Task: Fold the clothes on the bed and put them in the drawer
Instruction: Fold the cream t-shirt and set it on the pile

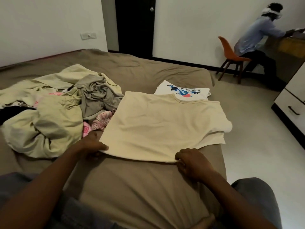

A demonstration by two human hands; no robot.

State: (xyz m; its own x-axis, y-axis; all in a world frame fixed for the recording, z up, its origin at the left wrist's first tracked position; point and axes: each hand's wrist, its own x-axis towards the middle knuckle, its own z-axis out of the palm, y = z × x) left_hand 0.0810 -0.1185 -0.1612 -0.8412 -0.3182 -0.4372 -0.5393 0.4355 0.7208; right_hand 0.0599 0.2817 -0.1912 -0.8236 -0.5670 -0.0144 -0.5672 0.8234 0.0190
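Outstretched left hand [94, 146] and right hand [191, 164] pinch the shirt [156, 126] by its near hem (7 and 5 o'clock); smooth bed [140, 187] at 6.

the strip of bed [148, 187] along its near edge gives free passage below the cream shirt [156, 124]. a heap of unfolded clothes [57, 109] crowds the left side, touching the shirt. a folded white printed shirt [183, 91] sits near the far right corner. the floor [247, 129] between bed and drawer unit [293, 103] is open.
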